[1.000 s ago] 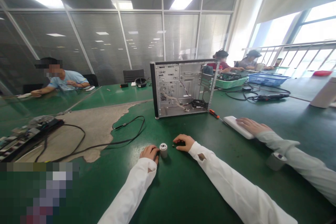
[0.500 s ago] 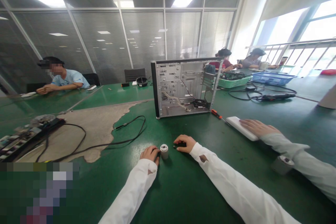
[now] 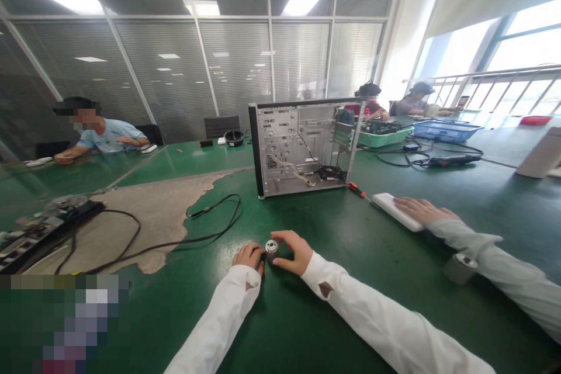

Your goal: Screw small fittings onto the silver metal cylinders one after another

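A small grey cylindrical motor (image 3: 272,251), with dark holes in its pale top, stands upright on the green table in front of me. My left hand (image 3: 249,257) lies close against its left side, fingers curled and tips at the casing. From the right, my right hand (image 3: 297,252) reaches round it, with the thumb in front and the forefinger at the far side of the top. Part of the casing is hidden by fingers. A second, similar motor (image 3: 460,269) stands at the right, by another person's sleeve.
An open computer case (image 3: 302,146) stands ahead, with an orange screwdriver (image 3: 357,190) beside it. Another person's hand (image 3: 421,210) rests on a white box (image 3: 385,204). Black cable (image 3: 197,239) and electronic parts (image 3: 48,225) lie left. Green (image 3: 385,137) and blue baskets (image 3: 447,130) stand farther back.
My right hand has moved left onto the motor. The small dark piece at its fingers earlier is out of sight now. My left hand has stayed beside the motor.
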A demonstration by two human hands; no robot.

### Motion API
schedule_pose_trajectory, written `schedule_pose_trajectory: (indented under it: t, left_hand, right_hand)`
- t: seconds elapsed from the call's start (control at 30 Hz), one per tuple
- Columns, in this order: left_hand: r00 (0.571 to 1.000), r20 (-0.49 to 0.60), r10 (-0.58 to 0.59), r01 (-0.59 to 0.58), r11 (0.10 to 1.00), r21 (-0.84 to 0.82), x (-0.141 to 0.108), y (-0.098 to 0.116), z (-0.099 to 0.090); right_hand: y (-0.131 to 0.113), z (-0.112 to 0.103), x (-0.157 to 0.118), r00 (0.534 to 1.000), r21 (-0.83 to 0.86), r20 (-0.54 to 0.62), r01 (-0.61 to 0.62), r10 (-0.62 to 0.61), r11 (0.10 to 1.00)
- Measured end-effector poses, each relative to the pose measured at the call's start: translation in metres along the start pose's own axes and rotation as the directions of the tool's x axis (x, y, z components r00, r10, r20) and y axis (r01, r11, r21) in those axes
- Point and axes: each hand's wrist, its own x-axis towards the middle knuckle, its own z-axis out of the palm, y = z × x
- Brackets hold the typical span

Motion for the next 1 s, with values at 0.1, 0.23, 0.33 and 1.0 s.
schedule_pose_trajectory:
  t: [0.1,0.23,0.33,1.0]
  left_hand:
    - [1.000,0.015,-0.019,0.019,1.000,0.007,0.000,0.002,0.000]
    - [0.999,0.015,-0.036,0.036,0.999,0.006,0.000,0.004,-0.001]
    - [1.000,-0.016,-0.017,0.017,1.000,0.002,-0.001,0.003,-0.001]
    - [0.999,-0.050,0.006,-0.008,1.000,-0.027,0.000,0.001,0.001]
  right_hand:
    - [-0.015,0.023,-0.002,0.999,-0.027,0.001,0.036,-0.036,0.999]
    - [-0.019,0.033,-0.005,1.000,-0.029,0.011,-0.016,0.016,0.999]
    - [-0.023,0.023,-0.016,0.999,-0.040,0.022,-0.031,0.032,0.999]
    - [0.052,-0.189,-0.278,0.670,-0.555,-0.704,-0.726,0.236,0.406]
